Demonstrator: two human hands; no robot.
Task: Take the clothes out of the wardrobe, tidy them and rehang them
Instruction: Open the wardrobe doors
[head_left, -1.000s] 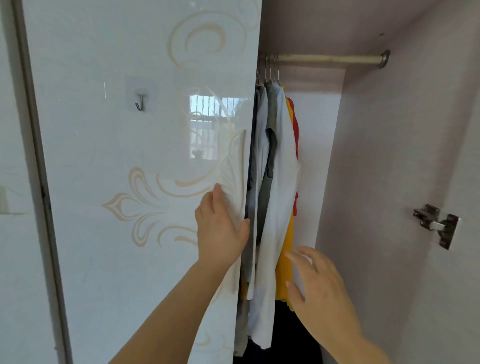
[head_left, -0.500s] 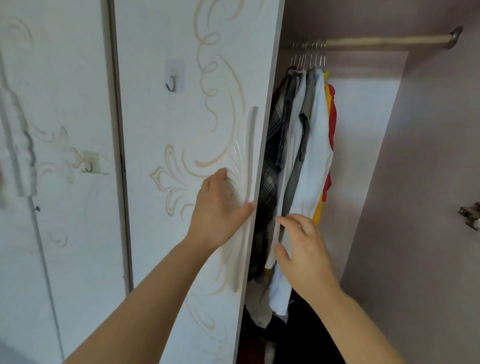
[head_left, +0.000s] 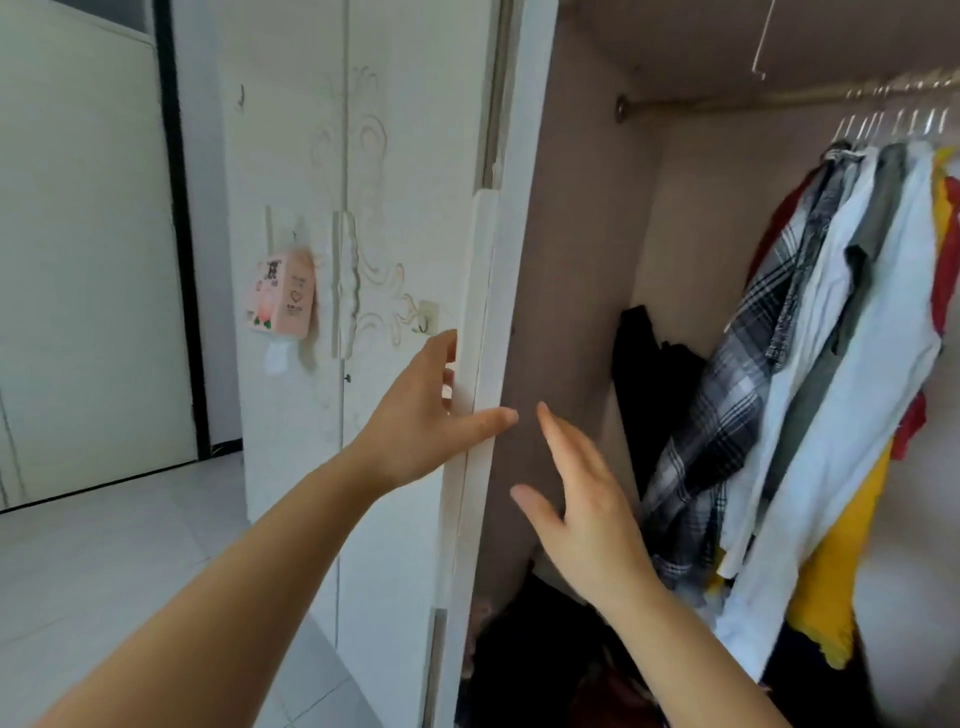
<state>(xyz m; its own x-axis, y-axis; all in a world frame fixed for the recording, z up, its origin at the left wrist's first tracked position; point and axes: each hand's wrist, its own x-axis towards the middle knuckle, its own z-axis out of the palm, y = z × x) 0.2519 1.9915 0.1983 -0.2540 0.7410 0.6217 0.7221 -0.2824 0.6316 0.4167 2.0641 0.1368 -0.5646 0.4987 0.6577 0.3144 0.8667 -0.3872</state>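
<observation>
The wardrobe stands open. Its white door (head_left: 480, 395) is swung wide and I see it edge-on. My left hand (head_left: 421, 415) rests on the door's outer face near the long handle, thumb across the edge, fingers spread. My right hand (head_left: 582, 499) is open inside the wardrobe, palm toward the door's inner side, holding nothing. Several garments hang on the rail (head_left: 779, 96) at the right: a plaid shirt (head_left: 727, 395), a white shirt (head_left: 852, 395), a grey one, a yellow one (head_left: 841, 566) and a red one. They hang to the right of my right hand, apart from it.
Dark clothes (head_left: 649, 358) lie piled at the back and on the wardrobe floor (head_left: 545, 660). Closed white wardrobe doors (head_left: 296, 156) stand left, with a pink pack (head_left: 285, 296) hung on a hook. A tiled floor (head_left: 114, 545) and a white panel lie further left.
The door has swung wide open under my left hand and my view has turned left. My right hand has moved off the hanging clothes toward the door's inner side.
</observation>
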